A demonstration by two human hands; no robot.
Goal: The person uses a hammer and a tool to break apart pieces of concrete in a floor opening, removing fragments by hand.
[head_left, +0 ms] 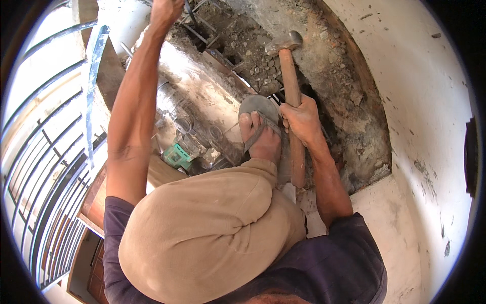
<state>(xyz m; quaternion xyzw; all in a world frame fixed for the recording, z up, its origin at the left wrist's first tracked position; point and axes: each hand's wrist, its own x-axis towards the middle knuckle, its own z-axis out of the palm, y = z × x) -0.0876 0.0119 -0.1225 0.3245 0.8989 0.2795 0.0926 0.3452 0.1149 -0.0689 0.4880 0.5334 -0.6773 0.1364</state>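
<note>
My right hand (304,120) is wrapped round the wooden handle of a hammer (290,76). Its heavy metal head is at the far end, over broken rubble, and the handle's butt points back toward me. My left arm reaches far forward, and my left hand (166,11) is partly cut off by the upper edge. Its fingers look closed, but what they hold is out of sight. Beside the left hand a thin dark bar (190,12) rises from the rubble. My foot in a grey flip-flop (249,105) rests just left of the hammer handle.
Loose rubble (260,68) and steel rods (200,35) fill a broken-out hollow ahead. Rough concrete (349,96) curves along the right, beside a white wall (425,91). A green tool casing (176,156) lies among clutter left of my foot. Metal railings (45,147) stand farther left.
</note>
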